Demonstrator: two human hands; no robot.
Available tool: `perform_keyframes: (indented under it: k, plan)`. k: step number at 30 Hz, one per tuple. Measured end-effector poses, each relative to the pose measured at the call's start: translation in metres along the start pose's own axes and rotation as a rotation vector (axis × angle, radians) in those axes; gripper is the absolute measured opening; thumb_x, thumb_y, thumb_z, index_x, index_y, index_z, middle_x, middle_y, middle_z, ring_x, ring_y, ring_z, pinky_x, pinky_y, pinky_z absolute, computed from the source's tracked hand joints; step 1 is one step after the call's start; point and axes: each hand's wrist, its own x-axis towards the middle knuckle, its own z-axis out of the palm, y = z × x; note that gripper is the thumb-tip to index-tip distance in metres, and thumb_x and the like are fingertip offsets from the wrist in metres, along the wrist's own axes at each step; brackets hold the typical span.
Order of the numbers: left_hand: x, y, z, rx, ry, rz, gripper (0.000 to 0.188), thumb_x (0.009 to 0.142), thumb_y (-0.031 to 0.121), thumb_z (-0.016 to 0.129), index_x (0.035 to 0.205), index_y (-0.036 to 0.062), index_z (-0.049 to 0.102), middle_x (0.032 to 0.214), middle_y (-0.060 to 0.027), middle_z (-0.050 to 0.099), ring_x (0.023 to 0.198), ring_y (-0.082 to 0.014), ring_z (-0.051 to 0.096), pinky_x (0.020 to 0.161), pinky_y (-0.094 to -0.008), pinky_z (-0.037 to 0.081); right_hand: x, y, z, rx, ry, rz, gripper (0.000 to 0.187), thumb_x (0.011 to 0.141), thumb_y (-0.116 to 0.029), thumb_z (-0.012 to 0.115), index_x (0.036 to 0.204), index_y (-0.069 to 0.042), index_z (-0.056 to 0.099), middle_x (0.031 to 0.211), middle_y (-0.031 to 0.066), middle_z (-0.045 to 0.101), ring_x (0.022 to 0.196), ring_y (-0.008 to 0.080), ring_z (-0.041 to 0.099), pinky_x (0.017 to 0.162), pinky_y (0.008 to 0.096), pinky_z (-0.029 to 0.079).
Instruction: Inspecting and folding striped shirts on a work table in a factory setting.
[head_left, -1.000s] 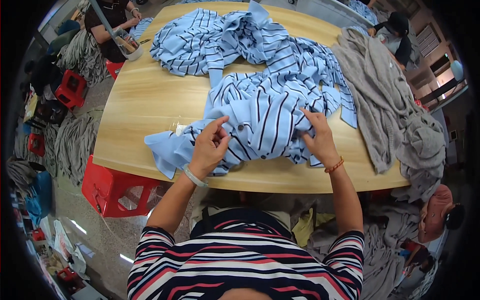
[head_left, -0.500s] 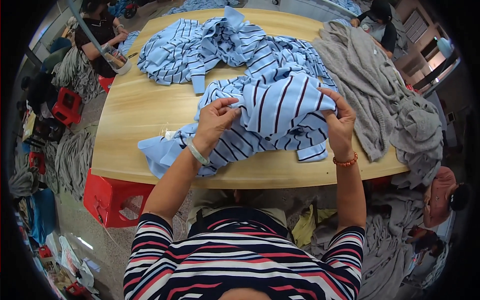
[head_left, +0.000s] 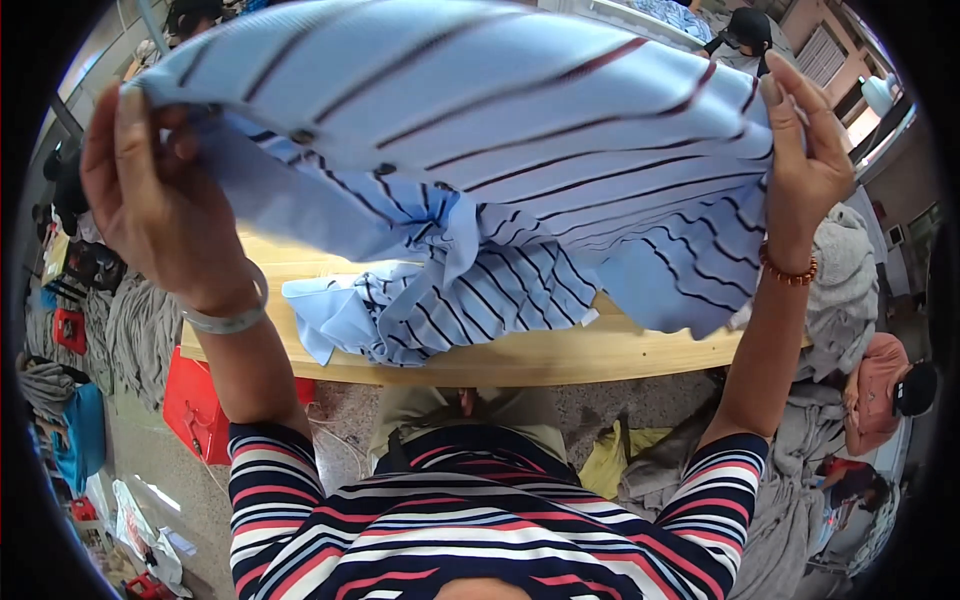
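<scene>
Blue striped garment (head_left: 560,110): spread on top, not yet below

Held above bench (head_left: 560,355) between left hand (head_left: 165,215) and right hand (head_left: 812,170), fingers pinched together on opposite edges; lifted above, with rumpled folds (head_left: 500,297) left on bench beneath

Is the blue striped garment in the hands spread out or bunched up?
Partly spread: the garment stretches between left hand and right hand, while folds gather lower down.

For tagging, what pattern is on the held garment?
The garment is light blue with dark stripes, best in the head view.
</scene>
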Motion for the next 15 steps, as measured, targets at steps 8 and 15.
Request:
perform_keyframes:
  k: [8,15]
  plan:
    - [-0.064,-0.108,-0.049,0.364,-0.486,-0.471,0.026,0.088,0.008,0.066,0.113,0.0013,0.063,0.099,-0.0042,0.066,0.08,-0.01,0.06,0.069,-0.0242,0.051,-0.074,0.043,0.011,-0.693,-0.513,0.109,0.014,0.091,-0.013,0.06,0.101,-0.004,0.065,0.092,0.0166,0.062,0.083,0.0345,0.062,0.075,0.0412,0.05]
    - [-0.223,-0.013,-0.089,0.533,-1.144,-0.096,0.047,0.074,0.013,0.076,0.116,0.0031,0.059,0.11,-0.0166,0.059,0.098,-0.0323,0.058,0.084,-0.0395,0.047,-0.2,-0.001,0.007,-0.206,-0.658,0.526,0.019,0.083,-0.008,0.067,0.101,-0.004,0.067,0.099,0.0136,0.067,0.094,0.0309,0.063,0.084,0.0354,0.048]
